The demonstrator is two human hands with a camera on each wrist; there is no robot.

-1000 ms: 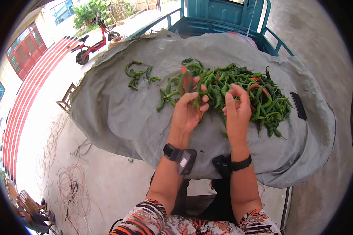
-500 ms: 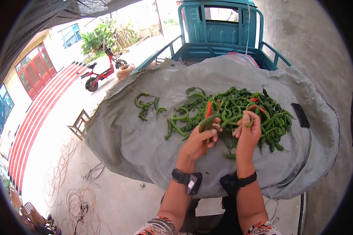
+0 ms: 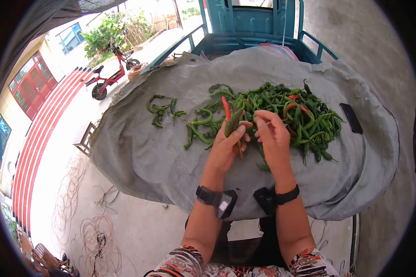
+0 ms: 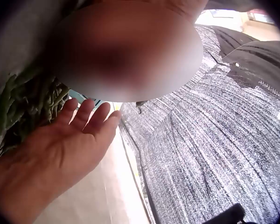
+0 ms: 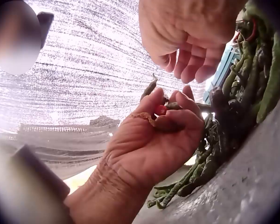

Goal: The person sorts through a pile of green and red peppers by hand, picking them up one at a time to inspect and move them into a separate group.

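In the head view my left hand (image 3: pixel 226 147) grips a small bunch of chili peppers above the grey sheet (image 3: pixel 157 161). A red chili (image 3: pixel 226 108) and a dark green chili (image 3: pixel 234 123) stick up out of it. My right hand (image 3: pixel 273 138) is close beside, its fingers loosely bent and pointing toward the left hand. The left wrist view shows the right hand (image 4: pixel 70 144) palm up with nothing in it. In the right wrist view the left hand (image 5: pixel 149 144) curls round the chilies. Behind both hands spreads a pile of green chilies (image 3: pixel 305 120) with a few red ones.
A smaller group of green chilies (image 3: pixel 157 111) lies to the left on the sheet. A black phone (image 3: pixel 351 117) rests at the right. Beyond the sheet stands a blue cargo bed (image 3: pixel 245 37). A red scooter (image 3: pixel 108 81) and coiled wire (image 3: pixel 99 235) are on the left.
Half a second ago my right fingers pinched a green chili beside the left hand; now they are empty. The left hand keeps its bunch throughout. The head view has tilted up, then partly back down.
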